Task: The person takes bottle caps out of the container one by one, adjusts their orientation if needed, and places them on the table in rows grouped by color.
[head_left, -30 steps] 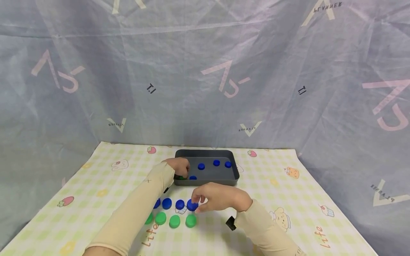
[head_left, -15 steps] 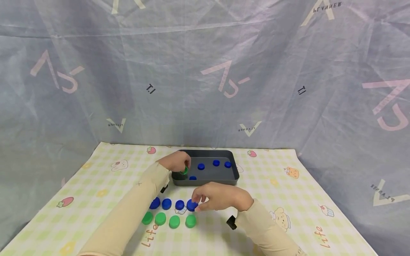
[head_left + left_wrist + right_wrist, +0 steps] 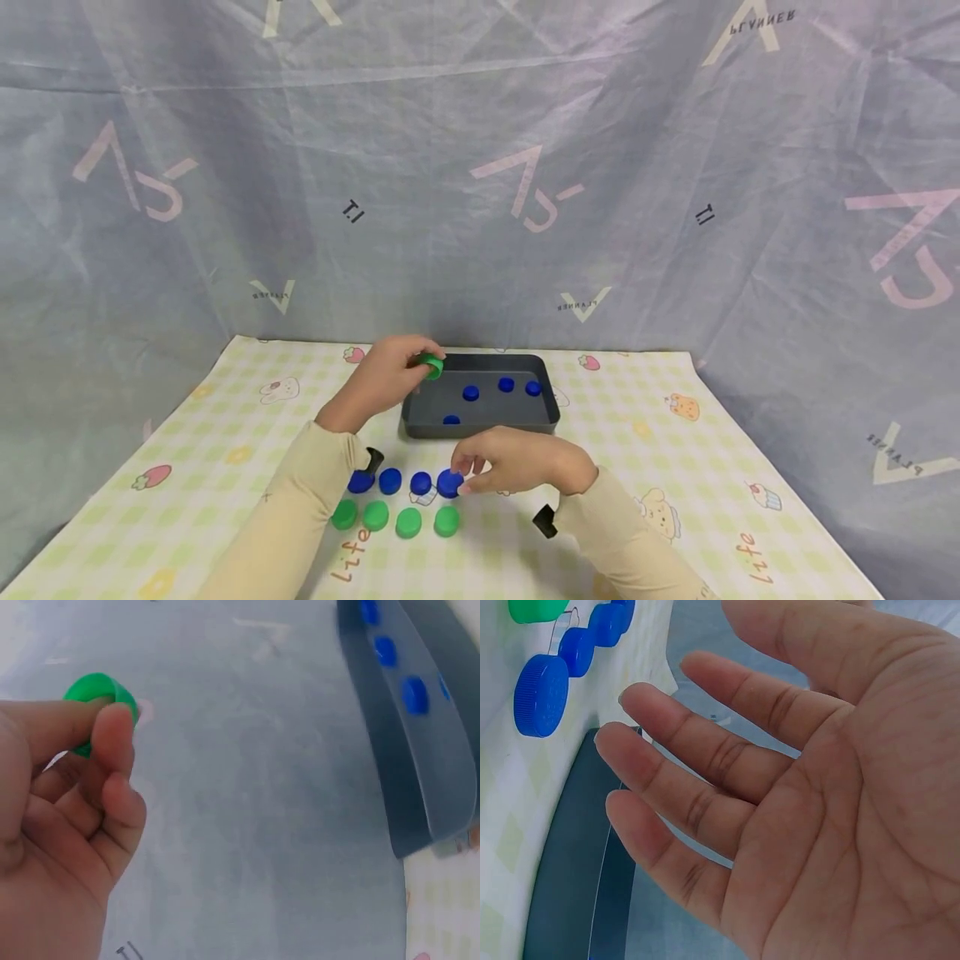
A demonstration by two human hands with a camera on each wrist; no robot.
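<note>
My left hand (image 3: 390, 372) pinches a green bottle cap (image 3: 432, 367) above the left end of the dark grey tray (image 3: 480, 431). In the left wrist view the green cap (image 3: 88, 684) is tilted between thumb and fingertips, its hollow side partly showing. Inside the tray lie several blue bottle caps, one near the middle (image 3: 470, 392). My right hand (image 3: 519, 460) hovers in front of the tray with relaxed fingers, holding nothing. Its fingertips are close to the rightmost blue cap (image 3: 449, 483) of a row on the table; the right wrist view shows the bare palm (image 3: 810, 795).
Nearer than the blue row runs a row of green caps (image 3: 408, 522). A checked cloth (image 3: 645, 550) with printed pictures covers the table. Behind it hangs a grey fabric backdrop (image 3: 420, 167).
My left hand has lifted the green cap from the tray's front left corner, up and toward the tray's back. The right hand has stayed almost still.
</note>
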